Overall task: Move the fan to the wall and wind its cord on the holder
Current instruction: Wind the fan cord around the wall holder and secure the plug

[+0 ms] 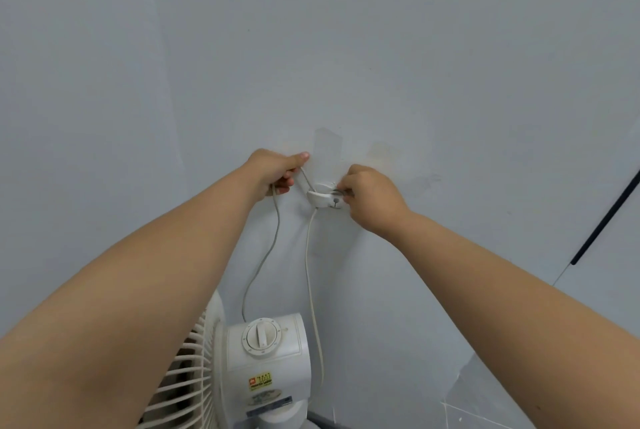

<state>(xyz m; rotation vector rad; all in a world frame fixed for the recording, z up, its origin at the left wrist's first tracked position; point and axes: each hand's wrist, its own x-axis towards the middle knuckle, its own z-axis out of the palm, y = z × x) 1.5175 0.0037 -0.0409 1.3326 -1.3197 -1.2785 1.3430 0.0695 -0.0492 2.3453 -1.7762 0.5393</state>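
The yellow sticker [260, 382] on our white plastic fan [266, 359] carries writing too small for us to read. The frame's edge cuts off its ribbed grille. The fan stands against the wall [415, 82]. Our left hand [273, 170] grips the thin cord [309, 272] beside the rounded white holder [322, 199], where our right hand [372, 198] pinches it.
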